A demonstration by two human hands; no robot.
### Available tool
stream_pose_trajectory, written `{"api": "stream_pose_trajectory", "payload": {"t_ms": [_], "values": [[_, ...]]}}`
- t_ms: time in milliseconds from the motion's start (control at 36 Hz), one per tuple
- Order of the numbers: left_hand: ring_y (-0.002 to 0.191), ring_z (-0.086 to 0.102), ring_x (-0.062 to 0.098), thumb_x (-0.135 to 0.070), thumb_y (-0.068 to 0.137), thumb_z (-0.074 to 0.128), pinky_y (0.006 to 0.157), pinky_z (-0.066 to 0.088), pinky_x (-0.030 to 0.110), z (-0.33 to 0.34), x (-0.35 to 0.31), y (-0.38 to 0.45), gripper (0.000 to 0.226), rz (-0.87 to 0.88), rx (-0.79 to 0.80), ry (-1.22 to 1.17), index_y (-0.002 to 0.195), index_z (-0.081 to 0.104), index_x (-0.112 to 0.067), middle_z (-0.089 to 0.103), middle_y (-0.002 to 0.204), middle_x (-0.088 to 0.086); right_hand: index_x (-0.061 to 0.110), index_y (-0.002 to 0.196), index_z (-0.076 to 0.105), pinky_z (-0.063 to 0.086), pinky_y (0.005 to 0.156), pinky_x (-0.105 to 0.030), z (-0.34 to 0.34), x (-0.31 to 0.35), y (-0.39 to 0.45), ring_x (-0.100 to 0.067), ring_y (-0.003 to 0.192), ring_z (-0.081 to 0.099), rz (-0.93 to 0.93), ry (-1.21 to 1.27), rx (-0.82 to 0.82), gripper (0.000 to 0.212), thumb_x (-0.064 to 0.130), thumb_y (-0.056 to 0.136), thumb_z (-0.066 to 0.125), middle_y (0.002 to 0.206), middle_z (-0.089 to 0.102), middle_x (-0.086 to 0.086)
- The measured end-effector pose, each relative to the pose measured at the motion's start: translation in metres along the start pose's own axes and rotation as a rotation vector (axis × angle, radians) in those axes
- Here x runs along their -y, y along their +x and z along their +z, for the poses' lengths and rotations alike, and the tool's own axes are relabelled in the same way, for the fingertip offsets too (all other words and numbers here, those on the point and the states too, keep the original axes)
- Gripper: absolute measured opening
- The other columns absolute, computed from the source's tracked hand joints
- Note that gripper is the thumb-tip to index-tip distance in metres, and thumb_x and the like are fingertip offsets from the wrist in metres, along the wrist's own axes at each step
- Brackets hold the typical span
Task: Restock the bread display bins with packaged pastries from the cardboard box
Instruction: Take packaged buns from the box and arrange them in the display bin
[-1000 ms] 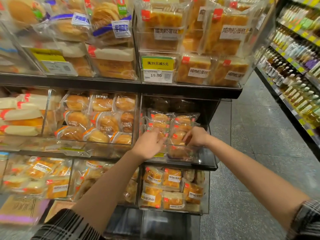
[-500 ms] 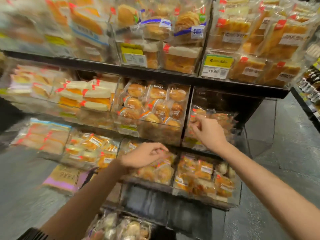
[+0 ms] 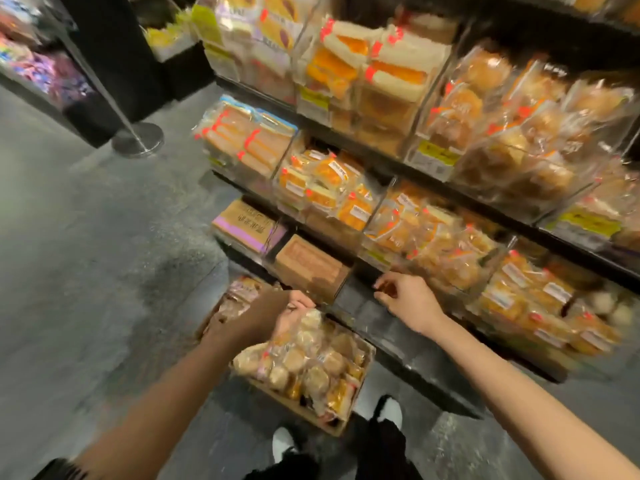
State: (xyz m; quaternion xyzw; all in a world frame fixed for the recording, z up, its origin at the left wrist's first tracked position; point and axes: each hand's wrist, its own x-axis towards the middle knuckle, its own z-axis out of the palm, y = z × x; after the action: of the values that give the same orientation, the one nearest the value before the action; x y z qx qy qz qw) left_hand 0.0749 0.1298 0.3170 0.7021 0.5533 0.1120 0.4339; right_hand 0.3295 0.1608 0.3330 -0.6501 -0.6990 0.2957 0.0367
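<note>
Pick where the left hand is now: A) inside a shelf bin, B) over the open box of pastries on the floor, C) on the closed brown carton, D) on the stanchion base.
B: the left hand is down at the box on the floor, over the packaged pastries in it, while the right hand hangs empty near the lowest shelf.

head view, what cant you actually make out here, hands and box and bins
- Head view, left hand: motion blur hides whether its fingers grip a packet in the cardboard box.
- Right hand: fingers curled, but whether they pinch anything is too small and blurred to tell.
- Price labels on the display bins: print blurred, unreadable.
- Box bottom: covered by packaged pastries, so its depth is hidden.
- Upper bins: cut off by the top edge.
</note>
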Motion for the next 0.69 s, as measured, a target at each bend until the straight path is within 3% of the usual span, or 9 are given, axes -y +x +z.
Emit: {"api": "stream_pose_trajectory", "payload": {"t_ms": [83,111,194,250,333,389,528,639,694], "values": [[0.087,0.057,-0.001,0.012,0.093,0.045,0.077,0.043,0.011,0.021,0.053,-0.020,0.035,-0.009,-0.122,0.112,0.086,0.065,-0.016,0.060,0.091,-0.006,0.013,0.110,0.065,0.050,0.073,-0.032,0.056,0.000,0.000,-0.021,0.092,0.066,0.035,0.006,0.121,0.020,0.011,0.091,0.059,0.092,0.066,-0.001],[0.086,0.055,0.002,0.009,0.094,0.046,0.073,0.043,0.009,0.025,0.064,-0.028,0.029,-0.047,-0.071,0.134,0.091,0.066,-0.012,0.058,0.090,-0.007,0.013,0.110,0.065,0.050,0.074,-0.032,0.074,-0.001,0.001,-0.021,0.092,0.066,0.049,-0.005,0.158,0.020,0.011,0.091,0.059,0.093,0.068,-0.002],[0.098,0.049,0.005,-0.011,0.098,0.049,0.083,0.036,0.014,0.040,0.101,-0.035,0.027,-0.196,0.043,-0.078,0.121,0.062,-0.012,0.054,0.103,-0.008,0.014,0.110,0.066,0.054,0.077,-0.036,0.125,-0.009,0.006,-0.022,0.092,0.067,0.104,-0.028,0.258,0.022,0.017,0.089,0.062,0.097,0.071,-0.006],[0.095,0.053,0.000,-0.006,0.096,0.052,0.087,0.036,0.020,0.051,0.126,-0.039,0.026,-0.254,0.048,-0.124,0.120,0.061,-0.011,0.055,0.105,-0.002,0.013,0.110,0.066,0.052,0.078,-0.035,0.158,-0.018,0.012,-0.024,0.095,0.067,0.121,-0.035,0.324,0.023,0.018,0.088,0.063,0.100,0.070,-0.007],[0.102,0.059,0.012,0.000,0.093,0.056,0.081,0.039,0.007,0.072,0.165,-0.041,0.020,-0.327,0.020,-0.167,0.111,0.063,-0.006,0.061,0.109,0.006,0.013,0.112,0.066,0.049,0.079,-0.031,0.209,-0.035,0.025,-0.023,0.100,0.064,0.155,-0.036,0.399,0.028,0.023,0.086,0.065,0.106,0.068,-0.006],[0.101,0.056,0.014,-0.007,0.094,0.056,0.074,0.038,0.006,0.084,0.187,-0.038,0.017,-0.375,0.031,-0.177,0.106,0.063,-0.017,0.061,0.109,-0.001,0.013,0.117,0.063,0.051,0.080,-0.033,0.245,-0.049,0.035,-0.024,0.103,0.062,0.189,-0.043,0.443,0.031,0.025,0.088,0.064,0.112,0.066,-0.007],[0.096,0.055,0.009,-0.013,0.095,0.055,0.066,0.036,0.005,0.120,0.247,-0.027,0.029,-0.432,0.047,-0.138,0.124,0.057,-0.017,0.061,0.108,-0.006,0.008,0.126,0.054,0.048,0.085,-0.036,0.328,-0.084,0.060,-0.030,0.112,0.056,0.284,-0.077,0.541,0.038,0.020,0.090,0.058,0.120,0.061,-0.013],[0.099,0.060,0.004,-0.011,0.094,0.055,0.083,0.045,0.018,0.149,0.286,-0.022,0.038,-0.483,0.054,-0.197,0.104,0.051,-0.047,0.063,0.103,-0.014,0.011,0.132,0.046,0.047,0.082,-0.035,0.380,-0.110,0.071,-0.029,0.112,0.056,0.379,-0.075,0.645,0.047,0.014,0.088,0.062,0.124,0.058,-0.011],[0.102,0.058,0.006,-0.012,0.095,0.054,0.089,0.044,0.025,0.164,0.301,-0.016,0.032,-0.513,0.080,-0.197,0.104,0.052,-0.042,0.063,0.105,-0.011,0.012,0.134,0.044,0.048,0.076,-0.035,0.404,-0.123,0.078,-0.029,0.108,0.058,0.415,-0.048,0.663,0.051,0.016,0.088,0.063,0.122,0.059,-0.011]]}}
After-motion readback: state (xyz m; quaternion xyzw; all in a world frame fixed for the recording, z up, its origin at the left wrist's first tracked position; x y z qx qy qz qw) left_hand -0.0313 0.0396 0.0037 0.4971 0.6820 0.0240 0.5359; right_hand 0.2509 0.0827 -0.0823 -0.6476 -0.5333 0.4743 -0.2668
